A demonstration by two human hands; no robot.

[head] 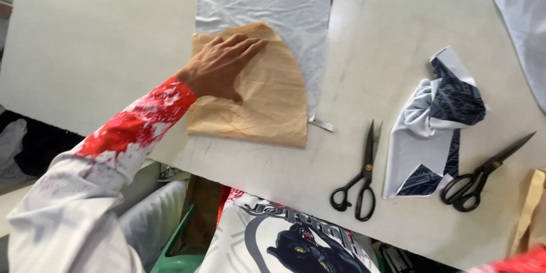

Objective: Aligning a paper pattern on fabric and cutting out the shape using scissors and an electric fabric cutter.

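My left hand (223, 63) lies flat, fingers together, on a brown paper pattern piece (266, 98) with a curved right edge. The pattern rests on a white piece of fabric (267, 8) spread on the white table (91, 34). A thin strip of cut white fabric (322, 124) pokes out at the pattern's lower right corner. My right hand is out of view; only a bit of red sleeve (520, 263) shows at the bottom right corner.
Black scissors (359, 179) lie right of the pattern. A crumpled white and dark blue printed cloth (435, 122) lies beside them, then a second pair of black scissors (483, 173). More white fabric (520, 17) sits at top right, brown paper (532, 207) at the right edge.
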